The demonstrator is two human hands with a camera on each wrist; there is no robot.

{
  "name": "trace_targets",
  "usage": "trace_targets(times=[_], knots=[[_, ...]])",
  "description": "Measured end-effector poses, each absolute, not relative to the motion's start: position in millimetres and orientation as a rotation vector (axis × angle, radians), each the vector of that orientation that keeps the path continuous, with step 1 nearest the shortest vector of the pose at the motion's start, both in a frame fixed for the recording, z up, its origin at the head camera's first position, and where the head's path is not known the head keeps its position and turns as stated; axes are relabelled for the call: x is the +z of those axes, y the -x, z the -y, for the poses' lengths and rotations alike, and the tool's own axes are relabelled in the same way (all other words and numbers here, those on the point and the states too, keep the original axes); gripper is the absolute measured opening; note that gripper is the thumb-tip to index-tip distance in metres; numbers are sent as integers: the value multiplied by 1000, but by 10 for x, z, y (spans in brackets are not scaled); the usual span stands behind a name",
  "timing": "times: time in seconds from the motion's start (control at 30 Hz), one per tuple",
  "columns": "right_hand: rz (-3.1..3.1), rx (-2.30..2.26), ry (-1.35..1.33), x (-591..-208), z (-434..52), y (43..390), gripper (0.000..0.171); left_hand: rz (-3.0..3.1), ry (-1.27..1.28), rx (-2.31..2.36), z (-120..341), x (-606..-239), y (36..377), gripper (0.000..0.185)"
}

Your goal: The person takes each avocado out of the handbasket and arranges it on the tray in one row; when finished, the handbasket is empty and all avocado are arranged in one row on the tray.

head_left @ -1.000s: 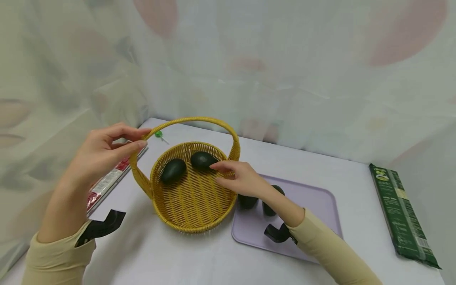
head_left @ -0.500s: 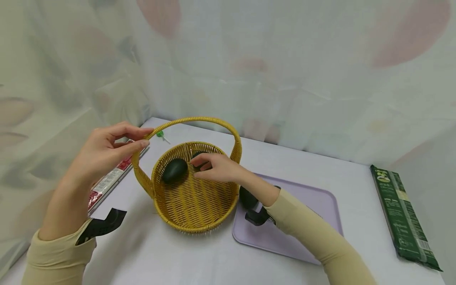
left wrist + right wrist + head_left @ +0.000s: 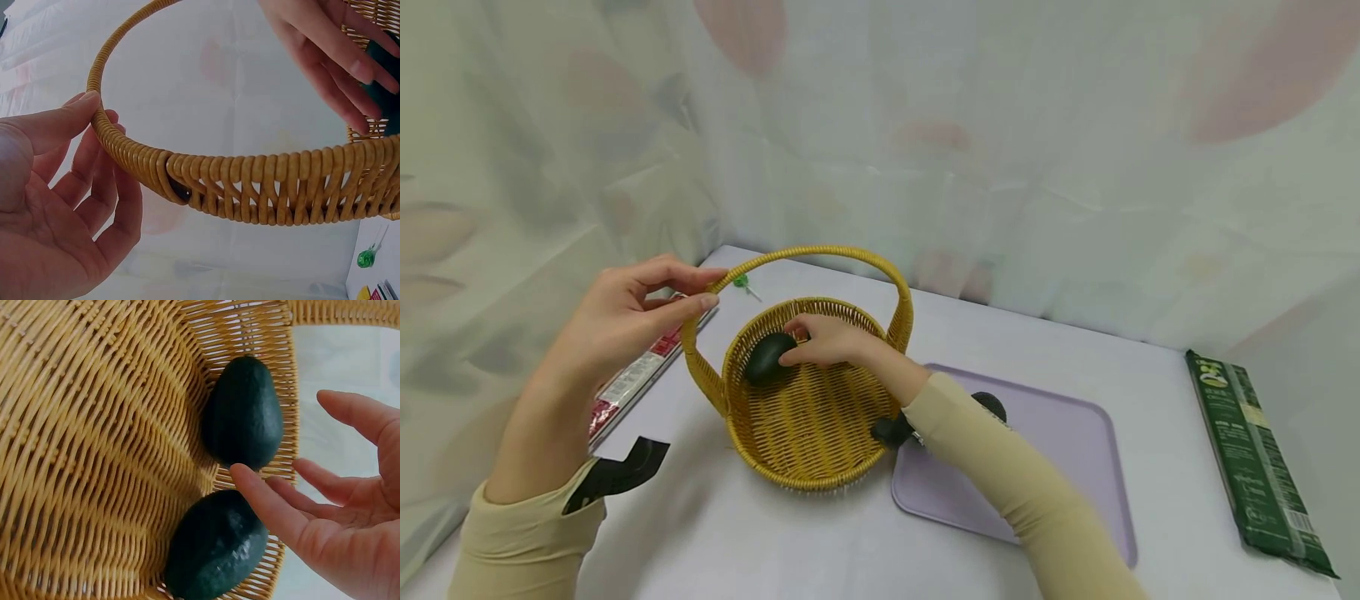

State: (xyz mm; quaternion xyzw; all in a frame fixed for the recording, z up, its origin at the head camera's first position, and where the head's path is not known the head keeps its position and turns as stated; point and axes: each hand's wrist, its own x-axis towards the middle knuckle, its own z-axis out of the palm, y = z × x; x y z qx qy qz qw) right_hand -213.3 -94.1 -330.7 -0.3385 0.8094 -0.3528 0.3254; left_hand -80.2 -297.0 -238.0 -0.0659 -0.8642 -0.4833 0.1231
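My left hand (image 3: 632,312) pinches the handle (image 3: 225,181) of a round yellow wicker basket (image 3: 816,483) between thumb and fingers. Over the inside of the basket, my right hand (image 3: 827,340) reaches with spread fingers that hold nothing. A dark green avocado (image 3: 767,358) lies at the basket's left side, close to the right fingertips. In the right wrist view two avocados show, one upright-looking avocado (image 3: 245,415) and a tilted avocado (image 3: 215,547), with the right hand (image 3: 350,494) beside them. From the head, the second is mostly hidden by the right hand.
Right of the basket lies a lilac tray (image 3: 1060,417), partly covered by the right sleeve; a dark avocado (image 3: 989,406) peeks out there. A green packet (image 3: 1255,458) is at far right. A green lollipop (image 3: 742,282) and red-white packet (image 3: 640,375) are at left.
My right hand has moved left across the basket, from its right rim to near the left avocado, covering the other one. The left hand stays on the handle.
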Motion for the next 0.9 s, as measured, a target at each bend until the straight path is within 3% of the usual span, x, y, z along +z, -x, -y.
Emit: trace_targets(times=[0.2, 0.37, 0.7, 0.9], knots=[[-2118, -903, 892, -3410, 1078, 2122, 68, 2515, 211, -1425, 2970, -2383, 792, 17], [-2193, -761, 1046, -3461, 1166, 2120, 70, 2508, 221, -1439, 2977, -2383, 784, 16], [-2104, -708, 1232, -3510, 1220, 2084, 34, 2513, 221, -1444, 2978, -2371, 769, 16], [-2001, -603, 1287, -3516, 1200, 2063, 61, 2524, 210, -1434, 2972, -2364, 769, 16]])
